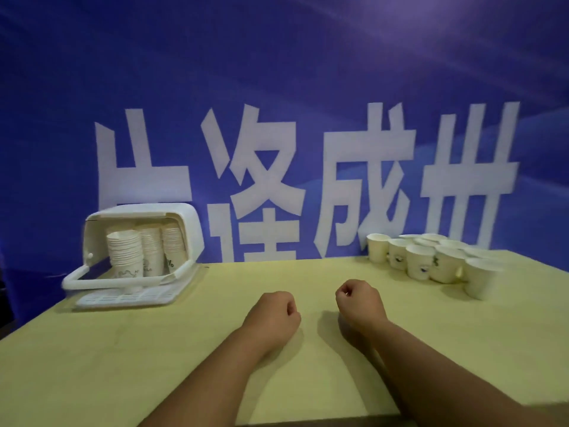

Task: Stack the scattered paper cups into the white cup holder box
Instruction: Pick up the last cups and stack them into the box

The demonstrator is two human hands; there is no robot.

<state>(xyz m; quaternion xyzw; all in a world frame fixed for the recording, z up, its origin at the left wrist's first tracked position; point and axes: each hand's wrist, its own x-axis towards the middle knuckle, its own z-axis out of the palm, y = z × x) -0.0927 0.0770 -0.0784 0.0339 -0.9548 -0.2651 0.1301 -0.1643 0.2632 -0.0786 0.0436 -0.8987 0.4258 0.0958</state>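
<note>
With both hands — left hand (pixel 274 312) and right hand (pixel 358 300) — curled into empty fists on the desk (pixel 215 349), best reach right to the loose paper cups (pixel 431 260), nest several, then carry them to the open white cup holder box (pixel 135 251) at far left.

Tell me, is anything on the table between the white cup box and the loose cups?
Only the person's two fists: left hand and right hand. Otherwise, the table between the box and cups is bare.
</note>
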